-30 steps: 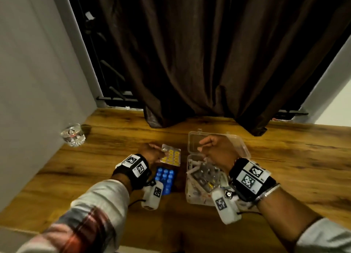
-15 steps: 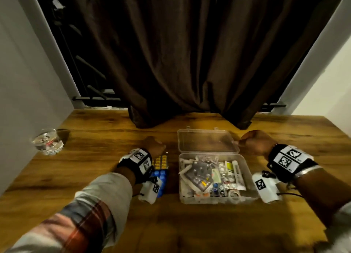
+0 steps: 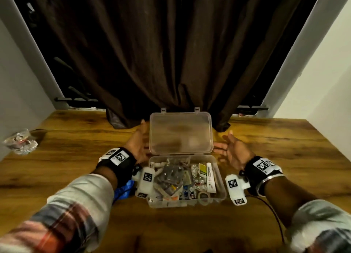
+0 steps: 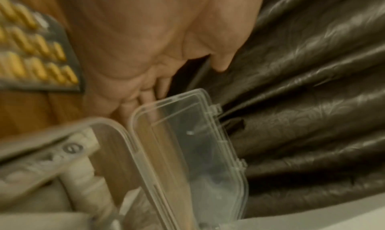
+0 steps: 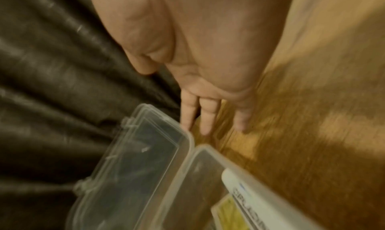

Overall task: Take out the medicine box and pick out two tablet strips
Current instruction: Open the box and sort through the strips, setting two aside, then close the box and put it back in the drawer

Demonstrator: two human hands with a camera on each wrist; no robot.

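The clear plastic medicine box (image 3: 190, 203) stands open at the table's middle, packed with strips, tubes and sachets. Its lid (image 3: 180, 133) is tilted up from the hinge. My left hand (image 3: 141, 138) is open at the lid's left edge, with fingers (image 4: 150, 92) reaching behind the lid (image 4: 187, 143). My right hand (image 3: 226, 146) is open at the lid's right edge, fingertips (image 5: 185, 125) at the corner of the lid (image 5: 135, 159). A yellow tablet strip (image 4: 31, 44) lies on the wood left of the box. A blue strip (image 3: 124, 189) peeks out under my left forearm.
A glass (image 3: 20, 141) stands at the table's far left by the wall. A dark brown curtain (image 3: 171, 53) hangs right behind the box and touches the wooden table (image 3: 76, 138). A black cable (image 3: 273, 212) runs along my right forearm.
Both hands went from curled to open and moved to the lid's two sides. My left hand left the yellow strip on the table. The lid rose from lying flat.
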